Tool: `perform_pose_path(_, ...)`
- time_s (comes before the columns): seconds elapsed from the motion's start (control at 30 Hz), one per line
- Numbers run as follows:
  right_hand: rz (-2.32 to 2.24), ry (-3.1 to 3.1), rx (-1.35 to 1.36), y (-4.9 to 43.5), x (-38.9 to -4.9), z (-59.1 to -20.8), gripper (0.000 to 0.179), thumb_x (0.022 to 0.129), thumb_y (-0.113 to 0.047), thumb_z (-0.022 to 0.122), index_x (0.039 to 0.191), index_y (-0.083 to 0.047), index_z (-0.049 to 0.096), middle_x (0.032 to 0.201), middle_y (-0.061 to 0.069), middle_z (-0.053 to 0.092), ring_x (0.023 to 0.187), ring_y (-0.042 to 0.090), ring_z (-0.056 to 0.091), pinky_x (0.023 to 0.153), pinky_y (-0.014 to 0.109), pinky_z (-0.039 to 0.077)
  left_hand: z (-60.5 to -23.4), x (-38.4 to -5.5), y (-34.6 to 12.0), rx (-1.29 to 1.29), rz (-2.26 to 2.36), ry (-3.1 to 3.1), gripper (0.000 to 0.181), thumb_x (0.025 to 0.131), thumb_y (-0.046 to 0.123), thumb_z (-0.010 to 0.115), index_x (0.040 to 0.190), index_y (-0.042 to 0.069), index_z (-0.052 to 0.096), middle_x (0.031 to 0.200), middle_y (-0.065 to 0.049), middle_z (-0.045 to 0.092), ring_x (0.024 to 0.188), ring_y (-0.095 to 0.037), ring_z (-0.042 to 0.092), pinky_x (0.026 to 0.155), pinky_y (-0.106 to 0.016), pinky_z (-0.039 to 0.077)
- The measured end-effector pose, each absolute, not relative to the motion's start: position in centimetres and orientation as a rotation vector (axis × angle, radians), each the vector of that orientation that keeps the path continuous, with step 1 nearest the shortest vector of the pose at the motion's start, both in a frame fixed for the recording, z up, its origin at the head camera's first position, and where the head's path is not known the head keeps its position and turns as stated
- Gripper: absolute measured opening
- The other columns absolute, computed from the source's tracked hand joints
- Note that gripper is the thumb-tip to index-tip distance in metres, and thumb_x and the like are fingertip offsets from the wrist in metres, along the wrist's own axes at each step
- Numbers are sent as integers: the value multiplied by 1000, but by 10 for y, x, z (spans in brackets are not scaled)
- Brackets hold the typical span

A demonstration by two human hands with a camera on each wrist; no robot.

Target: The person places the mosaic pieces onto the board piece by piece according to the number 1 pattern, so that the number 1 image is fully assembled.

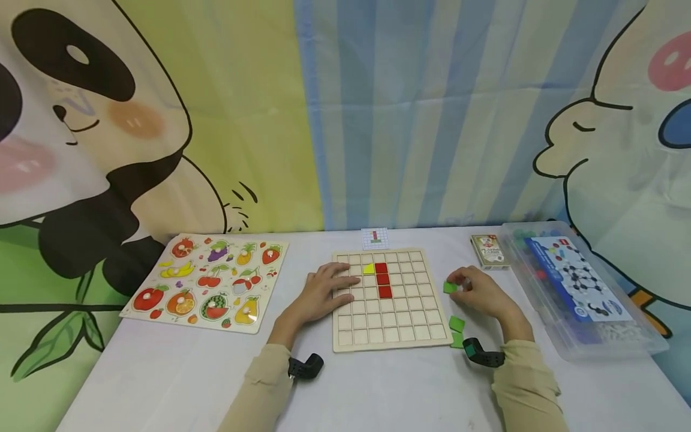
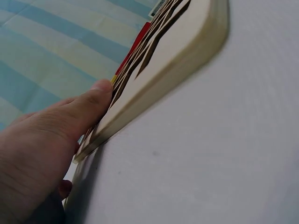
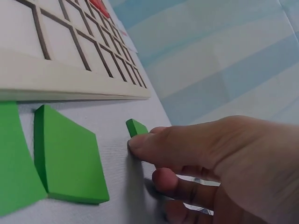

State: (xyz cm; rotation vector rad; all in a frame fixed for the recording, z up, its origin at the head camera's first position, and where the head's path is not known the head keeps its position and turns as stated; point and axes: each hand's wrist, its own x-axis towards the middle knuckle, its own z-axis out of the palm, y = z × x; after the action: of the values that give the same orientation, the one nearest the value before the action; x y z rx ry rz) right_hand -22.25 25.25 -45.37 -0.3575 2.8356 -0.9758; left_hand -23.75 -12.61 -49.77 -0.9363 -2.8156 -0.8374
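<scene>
A wooden grid board (image 1: pixel 391 336) lies on the table, with several red square tiles (image 1: pixel 382 279) in a column and a yellow tile (image 1: pixel 369 269) beside the top one. My left hand (image 1: pixel 323 293) rests on the board's left edge, fingers spread over the grid; the thumb (image 2: pixel 96 95) lies on its top face in the left wrist view. To the right of the board, my right hand (image 1: pixel 480 292) pinches a green square tile (image 3: pixel 136 127) between thumb and fingers, low over the table. Two more green tiles (image 3: pixel 72 158) lie nearer me, close against the board's right side.
A small pattern card (image 1: pixel 375 238) lies behind the board. On the left is a fruit puzzle board (image 1: pixel 216 282). At the right are a card box (image 1: pixel 489 251) and a clear plastic case (image 1: pixel 572 336) with a blue printed sheet. A printed curtain (image 1: pixel 388 120) hangs behind the table.
</scene>
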Motion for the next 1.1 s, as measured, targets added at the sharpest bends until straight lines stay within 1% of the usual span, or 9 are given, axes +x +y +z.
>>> perform_pose_path(0.2,-979,2888,-299,248,-225,-455,24,82,-10,69,103,-3,60,98,14,54,78,19,48,65,29,39,-500,-238,-129,-923,-892,-2785,40,89,41,61,128,30,59,146,-2,42,139,-24,31,88,-43,28)
perform_pose_path(0.33,-1020,2880,-253,245,-226,-455,19,85,-11,65,101,-4,60,94,12,59,77,18,51,65,29,41,-503,-238,-132,-898,-912,-2783,39,90,41,60,128,29,60,148,-2,41,142,-24,28,91,-45,28)
perform_pose_path(0.4,-1038,2868,-259,244,-226,-455,20,86,-11,65,104,-4,60,94,11,60,77,17,52,66,29,42,-505,-238,-133,-885,-913,-2770,39,90,41,60,127,29,60,147,-1,42,142,-24,28,91,-45,28)
perform_pose_path(0.53,-1058,2859,-307,243,-226,-455,22,87,-12,64,107,-3,60,91,9,57,75,16,51,65,29,42,-507,-238,-134,-875,-920,-2734,38,89,42,61,125,30,62,146,1,44,141,-22,30,91,-44,29)
perform_pose_path(0.7,-1091,2872,-331,240,-225,-455,17,89,-16,62,102,-6,60,86,6,56,72,16,50,62,26,41,-508,-238,-131,-877,-944,-2723,37,89,43,61,124,30,62,145,1,45,141,-21,30,90,-44,29)
perform_pose_path(0.9,-1246,2872,-436,229,-224,-454,14,91,-15,59,100,-5,55,88,9,58,71,14,52,58,23,43,-506,-238,-129,-884,-934,-2710,35,90,40,60,121,27,64,144,-1,47,140,-23,33,89,-45,30)
perform_pose_path(1.1,-1304,2822,-480,210,-224,-452,13,90,-14,60,99,-6,53,88,8,58,72,14,53,62,23,44,-507,-238,-127,-881,-937,-2712,35,90,44,59,121,27,65,143,-1,47,139,-23,33,89,-45,30)
